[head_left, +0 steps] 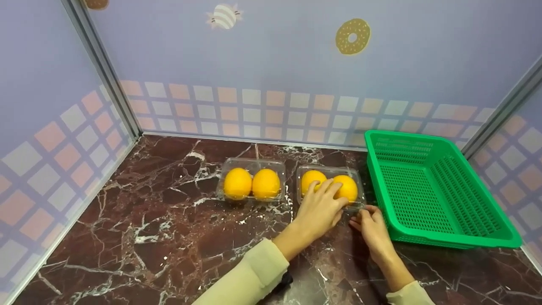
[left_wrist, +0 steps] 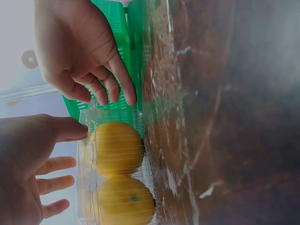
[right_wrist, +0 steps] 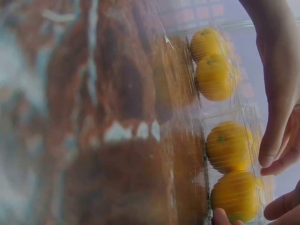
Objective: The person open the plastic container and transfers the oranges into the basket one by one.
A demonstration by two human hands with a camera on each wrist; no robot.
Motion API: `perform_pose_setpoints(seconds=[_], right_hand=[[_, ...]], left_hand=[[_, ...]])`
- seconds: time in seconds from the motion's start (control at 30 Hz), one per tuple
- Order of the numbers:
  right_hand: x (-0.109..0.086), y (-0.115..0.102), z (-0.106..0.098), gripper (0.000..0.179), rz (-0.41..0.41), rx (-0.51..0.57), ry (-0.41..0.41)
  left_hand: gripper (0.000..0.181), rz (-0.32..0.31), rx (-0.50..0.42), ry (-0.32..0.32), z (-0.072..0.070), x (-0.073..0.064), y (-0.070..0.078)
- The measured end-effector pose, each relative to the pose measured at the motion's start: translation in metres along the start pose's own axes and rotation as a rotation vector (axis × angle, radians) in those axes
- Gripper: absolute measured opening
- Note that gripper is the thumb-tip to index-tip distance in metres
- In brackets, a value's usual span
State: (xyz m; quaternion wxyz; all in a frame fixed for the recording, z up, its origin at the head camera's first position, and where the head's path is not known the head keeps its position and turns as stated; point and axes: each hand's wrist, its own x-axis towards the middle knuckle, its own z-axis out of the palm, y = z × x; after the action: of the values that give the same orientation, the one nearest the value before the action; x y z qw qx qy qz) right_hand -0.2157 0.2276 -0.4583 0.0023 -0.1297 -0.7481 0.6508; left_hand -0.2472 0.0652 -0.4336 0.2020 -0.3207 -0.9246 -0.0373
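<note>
One loose left hand (head_left: 319,209) fans its fingers over the clear box (head_left: 360,192) beside the green basket (head_left: 383,197); the right hand (head_left: 372,226) crowds the box's basket-side corner, grip impossible to tell.

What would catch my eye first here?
Probably the bright green basket, at the right of the dark marbled tabletop. Left of it, two clear boxes each hold two yellow fruits. A left hand spreads over the box nearest the basket, a right hand by its front corner.
</note>
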Motion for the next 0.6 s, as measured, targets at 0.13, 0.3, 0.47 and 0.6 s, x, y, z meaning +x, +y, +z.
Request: perform_pose_setpoints(seconds=[0.13, 0.3, 0.47, 0.6], right_hand=[[0.0, 0.0, -0.003, 0.04, 0.01, 0.054, 0.015], [0.0, 0.002, -0.003, 0.035, 0.007, 0.091, 0.017], [-0.001, 0.004, -0.001, 0.029, 0.01, 0.127, 0.017], [0.0, 0.003, -0.001, 0.027, -0.004, 0.148, 0.023]], left_hand=[[0.021, 0.006, 0.011, 0.012, 0.002, 0.007, 0.001], [0.021, 0.029, 0.043, 0.052, 0.004, 0.011, 0.003], [0.019, 0.025, 0.049, 0.063, 0.007, 0.012, 0.004], [0.019, 0.019, 0.046, 0.063, 0.009, 0.013, 0.003]])
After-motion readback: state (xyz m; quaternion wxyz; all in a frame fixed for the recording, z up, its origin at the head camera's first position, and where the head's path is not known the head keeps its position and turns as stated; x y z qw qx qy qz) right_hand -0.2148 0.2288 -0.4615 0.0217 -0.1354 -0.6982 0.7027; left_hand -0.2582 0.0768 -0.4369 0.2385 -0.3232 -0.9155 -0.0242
